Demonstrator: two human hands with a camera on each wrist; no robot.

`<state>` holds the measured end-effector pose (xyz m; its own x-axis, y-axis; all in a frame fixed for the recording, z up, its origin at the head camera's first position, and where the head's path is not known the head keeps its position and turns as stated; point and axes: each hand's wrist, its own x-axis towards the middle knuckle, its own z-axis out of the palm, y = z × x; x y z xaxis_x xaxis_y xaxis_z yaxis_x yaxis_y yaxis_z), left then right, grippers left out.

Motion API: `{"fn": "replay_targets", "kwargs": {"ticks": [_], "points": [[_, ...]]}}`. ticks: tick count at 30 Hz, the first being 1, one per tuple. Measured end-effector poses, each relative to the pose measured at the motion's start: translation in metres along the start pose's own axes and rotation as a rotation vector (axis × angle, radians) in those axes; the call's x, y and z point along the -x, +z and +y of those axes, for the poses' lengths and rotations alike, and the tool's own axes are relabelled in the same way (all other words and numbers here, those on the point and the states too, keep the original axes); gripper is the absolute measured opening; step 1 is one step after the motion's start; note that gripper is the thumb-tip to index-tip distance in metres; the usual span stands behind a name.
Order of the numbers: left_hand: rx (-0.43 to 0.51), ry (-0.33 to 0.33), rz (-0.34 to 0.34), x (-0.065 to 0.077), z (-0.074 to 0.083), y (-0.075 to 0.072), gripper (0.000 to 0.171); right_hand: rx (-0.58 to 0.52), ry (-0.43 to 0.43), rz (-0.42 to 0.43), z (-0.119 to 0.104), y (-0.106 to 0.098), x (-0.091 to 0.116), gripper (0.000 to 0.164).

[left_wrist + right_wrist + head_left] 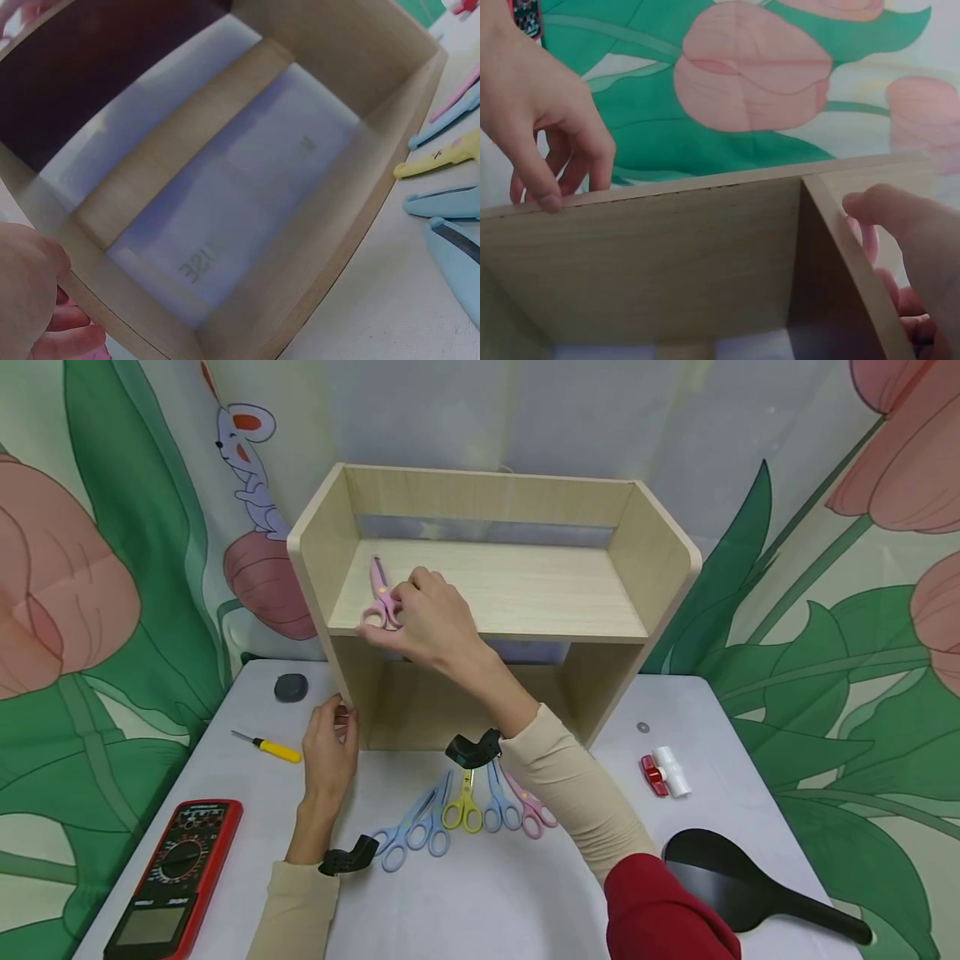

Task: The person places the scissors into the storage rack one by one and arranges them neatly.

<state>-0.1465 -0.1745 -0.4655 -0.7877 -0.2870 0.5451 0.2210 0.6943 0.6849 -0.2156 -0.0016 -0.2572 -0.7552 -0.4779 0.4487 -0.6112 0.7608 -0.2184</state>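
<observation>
On the upper board of a light wooden desk shelf [510, 585], at its left end, lies a pair of pink scissors [379, 583] with the blades pointing to the back. My right hand [446, 627] pinches them near the finger loops, thumb close to the board's front edge. Lower down, my left hand [330, 747] grips the front edge of the shelf's left side panel. In the right wrist view that hand's thumb [549, 201] presses the panel edge while its other fingers are behind it. Part of the pink handle [868, 240] shows beside my right thumb.
Several scissors, blue, yellow [462, 810] and pink, fan out before the shelf. At left are a multimeter [180, 868], a yellow-handled screwdriver [277, 749] and a dark rounded object [291, 687]. A black turner [738, 881], a red-and-white pipe valve [666, 772] and a washer [642, 727] lie right.
</observation>
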Motion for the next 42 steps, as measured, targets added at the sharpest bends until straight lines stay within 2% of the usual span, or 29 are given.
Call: {"fn": "replay_targets", "kwargs": {"ticks": [4,12,15,19,22,28,30,35,42], "points": [[0.005,-0.004,-0.006,0.001,0.001,0.0,0.038,0.019,0.021,-0.035,-0.007,0.006,-0.011,0.061],[0.015,-0.001,-0.008,0.001,0.0,0.003,0.038,0.034,0.038,-0.076,-0.014,0.01,-0.02,0.054],[0.02,-0.003,-0.011,0.0,0.0,0.004,0.038,0.033,0.039,-0.066,-0.013,0.011,-0.02,0.055],[0.026,0.002,-0.015,-0.001,0.001,0.004,0.039,0.038,-0.002,-0.002,-0.011,0.009,-0.013,0.06],[0.028,0.009,-0.02,-0.002,0.0,0.004,0.039,0.039,-0.061,0.08,-0.008,0.007,0.0,0.064],[0.026,0.026,-0.016,-0.004,-0.001,0.004,0.038,-0.03,-0.27,0.331,0.001,0.013,0.035,0.061],[0.026,0.032,-0.012,-0.005,-0.001,0.004,0.038,-0.048,-0.305,0.365,0.004,0.018,0.049,0.061],[0.027,0.031,-0.01,-0.005,-0.001,0.003,0.038,-0.082,-0.281,0.33,0.012,0.035,0.086,0.066],[0.02,0.005,-0.014,-0.002,-0.001,0.0,0.038,-0.152,-0.131,0.158,0.03,0.065,0.142,0.075]]}}
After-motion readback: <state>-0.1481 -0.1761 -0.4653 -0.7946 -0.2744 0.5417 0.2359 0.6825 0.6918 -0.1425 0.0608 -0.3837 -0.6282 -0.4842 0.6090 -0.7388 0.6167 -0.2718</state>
